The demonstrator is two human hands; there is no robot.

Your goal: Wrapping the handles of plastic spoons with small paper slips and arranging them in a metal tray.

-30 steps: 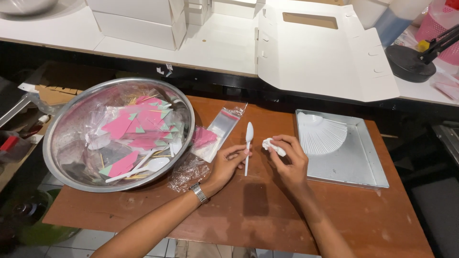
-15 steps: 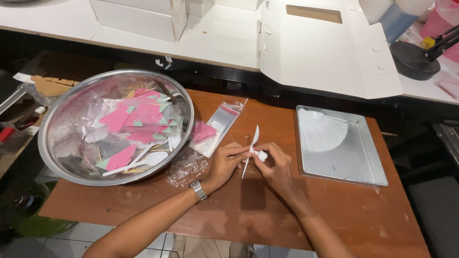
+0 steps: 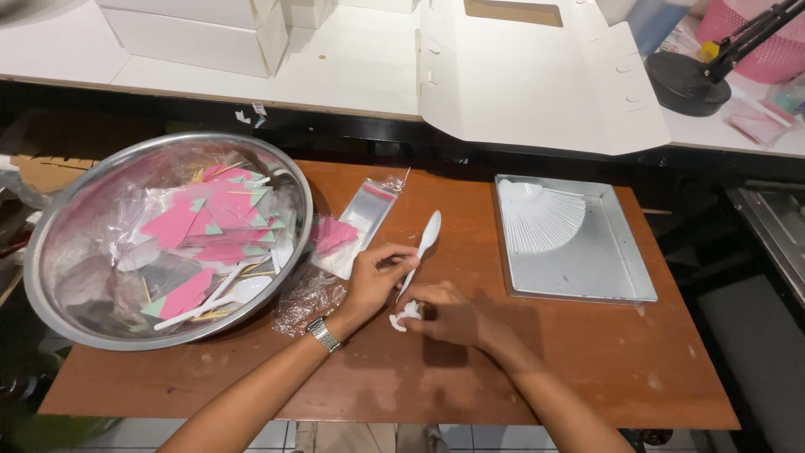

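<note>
Here, your left hand (image 3: 375,283) pinches the handle of the white plastic spoon (image 3: 421,255), fingers closed on it, so the spoon slants up and away from you with its bowl toward the metal tray (image 3: 616,277). Your right hand (image 3: 444,313) sits just beside the left, nearer you, fingers curled shut on a small crumpled white piece (image 3: 406,315) that touches the low end of the spoon's handle. Both hands rest on the brown table (image 3: 537,361), left of the tray and close together.

Further left of the tray, past your hands, a clear sleeve (image 3: 360,220) with a pink napkin (image 3: 334,236) lies flat, and beyond that stands the big steel bowl (image 3: 75,252), full of pink and green packets and more spoons. In the tray's far left corner lies a white fan-shaped stack (image 3: 541,220).
</note>
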